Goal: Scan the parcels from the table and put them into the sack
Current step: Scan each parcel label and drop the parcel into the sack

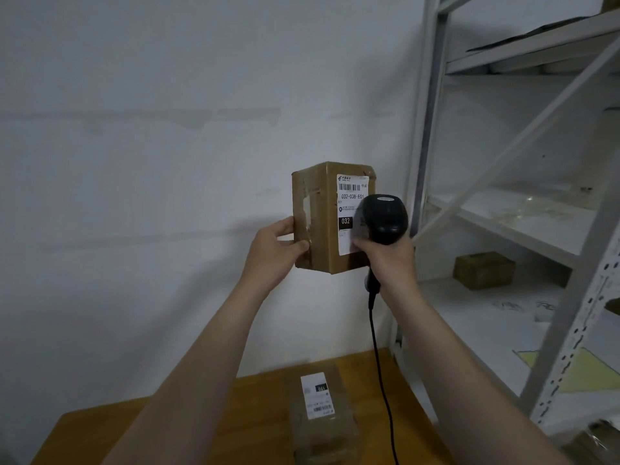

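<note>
My left hand (273,250) grips the left edge of a brown cardboard parcel (322,226) and holds it upright in the air before the wall. A white shipping label (350,203) with a barcode faces me. My right hand (391,260) holds a black corded barcode scanner (385,219), whose head points at the label and covers its right part. On the wooden table (235,421) below lies a second parcel (322,417), flat, with its own white label facing up. No sack is in view.
A grey metal shelving rack (570,203) stands at the right, close to my right arm. A small cardboard box (483,270) sits on one of its shelves. The scanner cable (382,380) hangs down over the table's right side. A white wall is behind.
</note>
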